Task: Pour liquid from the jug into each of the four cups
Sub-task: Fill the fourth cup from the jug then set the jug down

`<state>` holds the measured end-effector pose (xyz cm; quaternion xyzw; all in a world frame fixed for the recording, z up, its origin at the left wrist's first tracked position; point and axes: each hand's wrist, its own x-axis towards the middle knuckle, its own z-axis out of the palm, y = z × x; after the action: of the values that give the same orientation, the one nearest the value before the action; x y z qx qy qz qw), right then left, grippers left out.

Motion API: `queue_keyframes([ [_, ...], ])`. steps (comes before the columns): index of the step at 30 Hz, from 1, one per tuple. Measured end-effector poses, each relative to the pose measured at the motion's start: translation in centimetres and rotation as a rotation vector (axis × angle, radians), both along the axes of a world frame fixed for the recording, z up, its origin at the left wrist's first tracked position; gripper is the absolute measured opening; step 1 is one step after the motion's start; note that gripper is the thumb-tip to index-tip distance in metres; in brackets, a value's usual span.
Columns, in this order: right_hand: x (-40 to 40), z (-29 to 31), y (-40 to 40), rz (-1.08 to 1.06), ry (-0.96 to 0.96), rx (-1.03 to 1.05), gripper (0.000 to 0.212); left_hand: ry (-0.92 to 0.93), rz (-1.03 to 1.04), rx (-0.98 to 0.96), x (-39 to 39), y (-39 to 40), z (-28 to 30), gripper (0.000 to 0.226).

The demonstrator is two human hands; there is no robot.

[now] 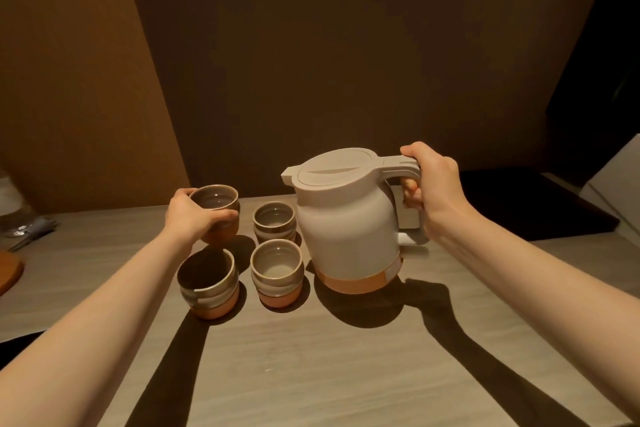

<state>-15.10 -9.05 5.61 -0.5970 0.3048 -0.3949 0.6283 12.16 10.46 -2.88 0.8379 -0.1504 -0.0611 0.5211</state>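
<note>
A cream jug (346, 222) with an orange base and a closed lid is lifted a little off the table and tilted slightly, spout to the left. My right hand (433, 187) grips its handle. My left hand (194, 215) holds the far-left ceramic cup (216, 201), raised above the table. Three more cups stand on the table: far right (274, 220), near right (277, 270) and near left (209, 282). The near-right cup shows pale liquid at its bottom; the near-left cup's inside is in shadow.
The wooden table (311, 357) ends at a brown wall close behind the cups. A black tray (526, 204) lies at the right behind the jug. At the far left are a round wooden item (8, 270) and some glassware with cutlery (24, 225).
</note>
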Motion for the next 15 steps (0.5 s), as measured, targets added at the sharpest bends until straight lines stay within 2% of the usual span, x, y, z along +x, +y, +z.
queue_keyframes([
  [15,1.6,-1.9,-1.1,0.012,0.030,-0.012,0.040,0.119,-0.022,0.226,2.9,-0.2,-3.0,0.093],
])
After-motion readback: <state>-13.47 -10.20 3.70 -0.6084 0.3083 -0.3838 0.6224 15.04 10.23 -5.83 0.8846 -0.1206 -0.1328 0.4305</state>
